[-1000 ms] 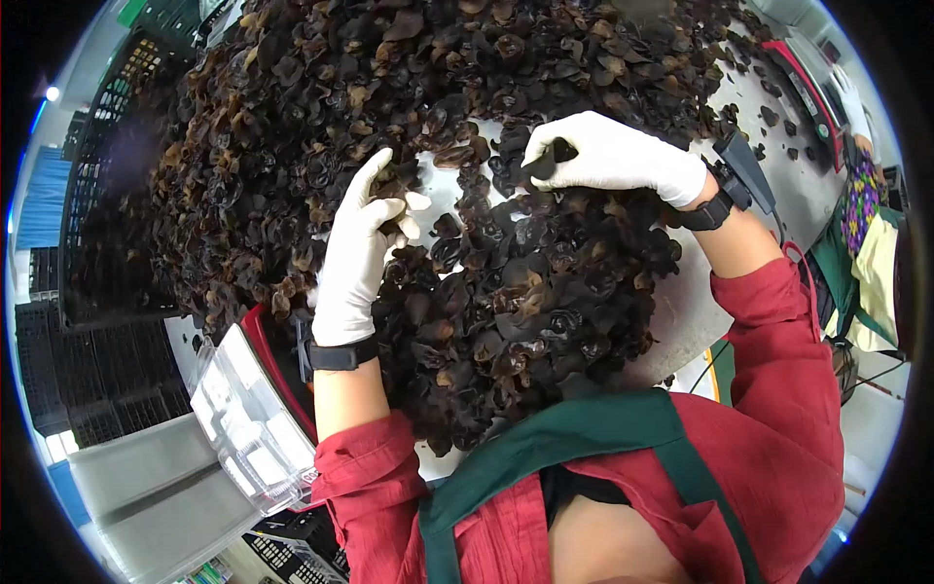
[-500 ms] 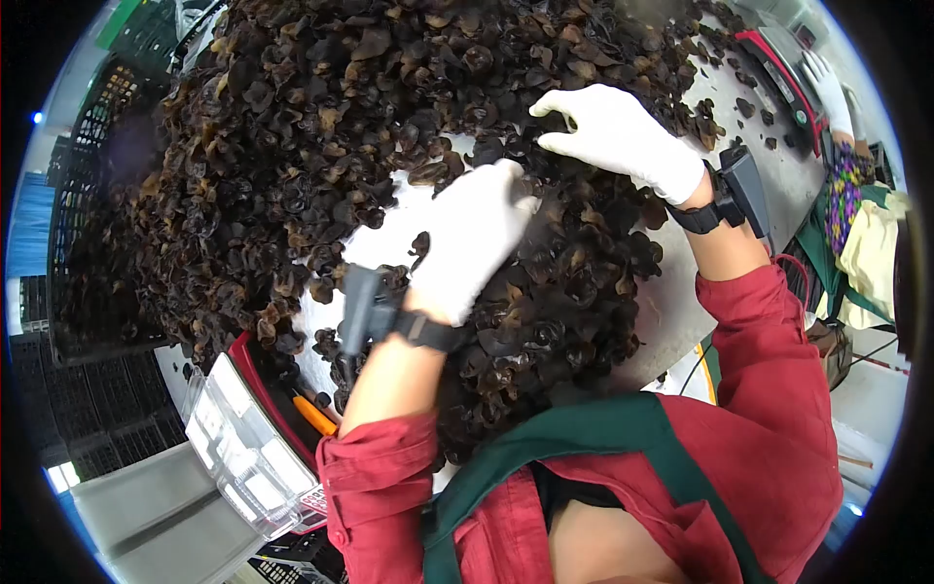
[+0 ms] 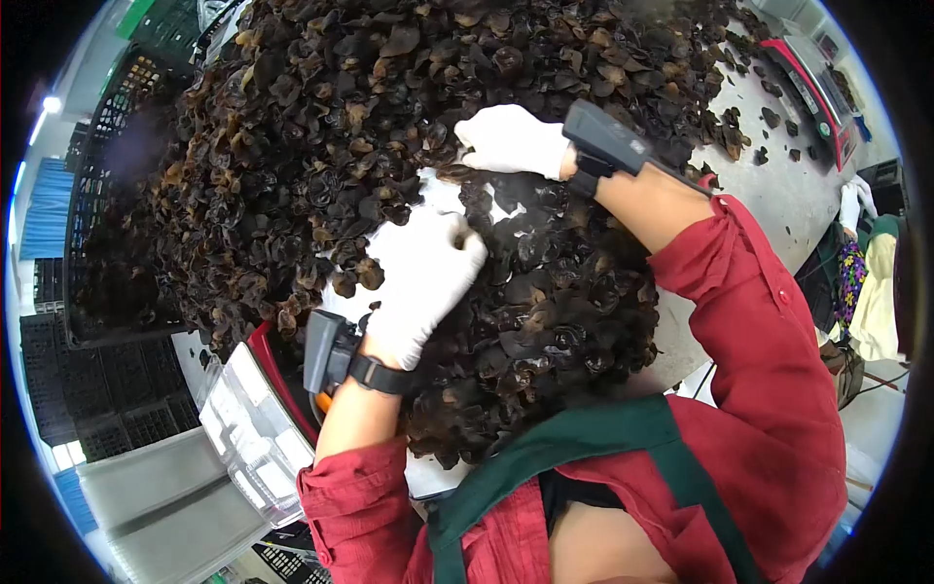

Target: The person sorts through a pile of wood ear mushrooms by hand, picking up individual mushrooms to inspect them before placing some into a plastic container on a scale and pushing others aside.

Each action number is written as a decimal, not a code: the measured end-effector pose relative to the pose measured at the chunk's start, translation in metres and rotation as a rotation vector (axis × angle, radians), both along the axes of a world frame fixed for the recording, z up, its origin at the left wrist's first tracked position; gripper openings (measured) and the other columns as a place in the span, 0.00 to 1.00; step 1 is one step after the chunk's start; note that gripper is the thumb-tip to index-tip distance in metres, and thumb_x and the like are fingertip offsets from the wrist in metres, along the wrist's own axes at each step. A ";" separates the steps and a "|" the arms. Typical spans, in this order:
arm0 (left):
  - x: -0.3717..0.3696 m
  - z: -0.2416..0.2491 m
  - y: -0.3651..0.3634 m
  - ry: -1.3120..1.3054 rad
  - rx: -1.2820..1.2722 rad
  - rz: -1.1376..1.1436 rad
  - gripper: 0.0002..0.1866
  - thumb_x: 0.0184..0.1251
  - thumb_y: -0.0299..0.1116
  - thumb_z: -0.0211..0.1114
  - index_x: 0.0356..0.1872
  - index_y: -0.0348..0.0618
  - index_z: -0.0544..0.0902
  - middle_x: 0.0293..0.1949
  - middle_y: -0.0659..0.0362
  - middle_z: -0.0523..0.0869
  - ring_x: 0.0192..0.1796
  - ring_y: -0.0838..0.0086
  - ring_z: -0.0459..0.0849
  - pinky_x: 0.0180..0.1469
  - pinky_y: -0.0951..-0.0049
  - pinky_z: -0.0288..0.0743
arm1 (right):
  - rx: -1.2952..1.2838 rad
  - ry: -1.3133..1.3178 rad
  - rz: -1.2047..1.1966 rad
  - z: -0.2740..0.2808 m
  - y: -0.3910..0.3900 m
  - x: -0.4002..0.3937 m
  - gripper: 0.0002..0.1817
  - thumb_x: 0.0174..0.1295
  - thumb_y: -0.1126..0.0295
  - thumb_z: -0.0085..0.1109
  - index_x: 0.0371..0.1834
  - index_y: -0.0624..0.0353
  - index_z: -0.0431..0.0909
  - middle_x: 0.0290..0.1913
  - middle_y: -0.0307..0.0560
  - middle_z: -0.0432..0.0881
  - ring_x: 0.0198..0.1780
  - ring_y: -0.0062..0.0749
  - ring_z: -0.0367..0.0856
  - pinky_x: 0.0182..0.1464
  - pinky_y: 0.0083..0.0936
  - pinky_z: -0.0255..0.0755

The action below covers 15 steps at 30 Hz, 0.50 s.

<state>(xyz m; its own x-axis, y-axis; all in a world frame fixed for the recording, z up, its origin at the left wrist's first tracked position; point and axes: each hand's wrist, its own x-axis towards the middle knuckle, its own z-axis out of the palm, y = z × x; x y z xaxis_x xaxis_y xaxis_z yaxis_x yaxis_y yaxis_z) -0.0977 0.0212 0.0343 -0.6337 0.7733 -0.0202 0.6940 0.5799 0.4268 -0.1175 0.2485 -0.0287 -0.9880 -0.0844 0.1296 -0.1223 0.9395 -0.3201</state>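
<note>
A big heap of dark brown wood-ear mushrooms [image 3: 389,107] covers the metal table [image 3: 778,185]. My left hand [image 3: 423,277], in a white glove, lies palm down with curled fingers on the mushrooms at the edge of a small bare patch. My right hand [image 3: 511,141], also gloved, presses into the pile just beyond that patch, fingers bent into the mushrooms. A smaller mound of mushrooms [image 3: 555,331] sits between my arms, close to my body. Both wrists carry black strapped devices. Whether either hand grips any pieces is hidden.
A red-edged scale with a clear cover [image 3: 253,419] stands at the table's left near edge. A black plastic crate [image 3: 97,243] is on the left. A second red scale [image 3: 812,92] sits far right, beside another person's gloved hand [image 3: 856,204].
My left hand drew back toward me over the bare patch. My right hand and forearm swung left across the pile, and the bare patch has shrunk.
</note>
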 end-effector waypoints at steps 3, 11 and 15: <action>-0.024 -0.015 -0.007 0.074 0.077 0.068 0.10 0.67 0.35 0.62 0.39 0.39 0.86 0.38 0.47 0.87 0.44 0.50 0.86 0.49 0.58 0.79 | -0.066 -0.098 0.022 0.013 0.015 0.010 0.17 0.59 0.53 0.58 0.35 0.58 0.78 0.30 0.54 0.83 0.36 0.53 0.83 0.41 0.43 0.77; -0.047 -0.049 0.036 0.224 0.150 -0.042 0.12 0.68 0.27 0.58 0.49 0.43 0.84 0.38 0.48 0.87 0.43 0.52 0.87 0.45 0.57 0.81 | -0.815 -0.408 -0.056 0.061 0.060 0.053 0.06 0.67 0.69 0.52 0.38 0.57 0.78 0.31 0.37 0.84 0.31 0.18 0.77 0.34 0.20 0.72; -0.042 -0.052 0.031 0.297 0.043 -0.109 0.12 0.67 0.26 0.58 0.50 0.44 0.82 0.35 0.47 0.87 0.39 0.51 0.87 0.42 0.56 0.81 | -0.634 -0.234 -0.050 0.061 0.059 0.052 0.09 0.65 0.70 0.53 0.39 0.60 0.82 0.33 0.39 0.85 0.34 0.23 0.79 0.39 0.23 0.75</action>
